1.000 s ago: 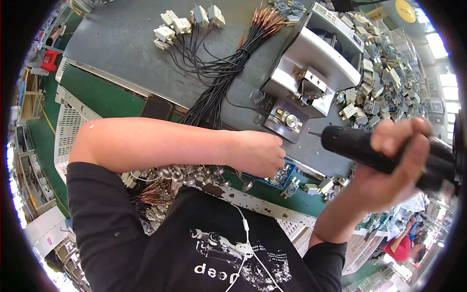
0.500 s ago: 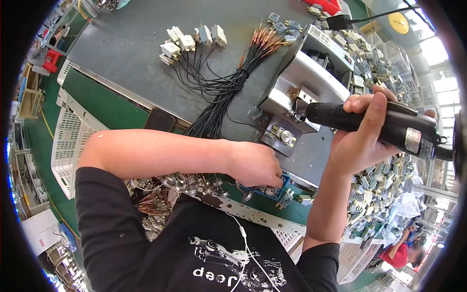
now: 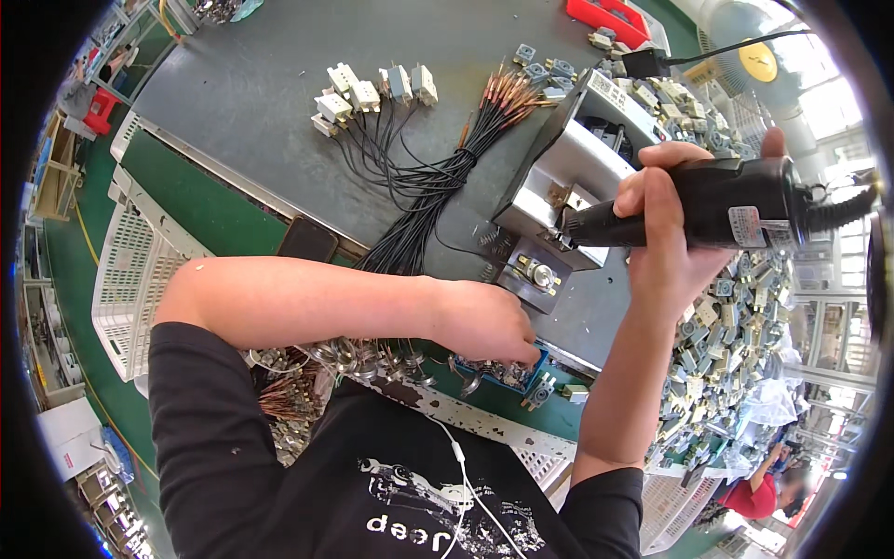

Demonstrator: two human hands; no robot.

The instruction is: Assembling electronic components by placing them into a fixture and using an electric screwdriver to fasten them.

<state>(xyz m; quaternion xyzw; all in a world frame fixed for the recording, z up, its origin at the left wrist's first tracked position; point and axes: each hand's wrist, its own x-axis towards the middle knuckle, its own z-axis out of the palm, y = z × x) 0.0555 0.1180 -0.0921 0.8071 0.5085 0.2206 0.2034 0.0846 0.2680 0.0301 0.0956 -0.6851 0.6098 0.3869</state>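
Observation:
My right hand [image 3: 675, 210] is wrapped round a black electric screwdriver [image 3: 745, 197], held nearly level. Its tip meets the front opening of a silver screw feeder [image 3: 559, 191]; the bit's very end is hard to make out. My left hand [image 3: 484, 321] reaches across my body, fingers curled down into a small blue tray [image 3: 538, 366] of little metal parts. Those fingertips are hidden, so what they pinch cannot be seen. Between my hands, a round metal piece with brass-coloured prongs [image 3: 540, 275] sits on a metal fixture block [image 3: 527, 296], a black wire leading towards it.
A tied bundle of black wires [image 3: 433, 186] with copper ends lies on the grey table [image 3: 251, 102], with several white and grey connectors [image 3: 349, 90] beyond. Many connectors [image 3: 726, 345] are heaped at right. A red bin [image 3: 610, 20] stands far right; hanging metal parts [image 3: 358, 359] line the near edge.
My right hand has moved the screwdriver left, bringing its tip against the feeder opening. My left hand stays at the blue tray, its fingers lower. The whole view has shifted slightly.

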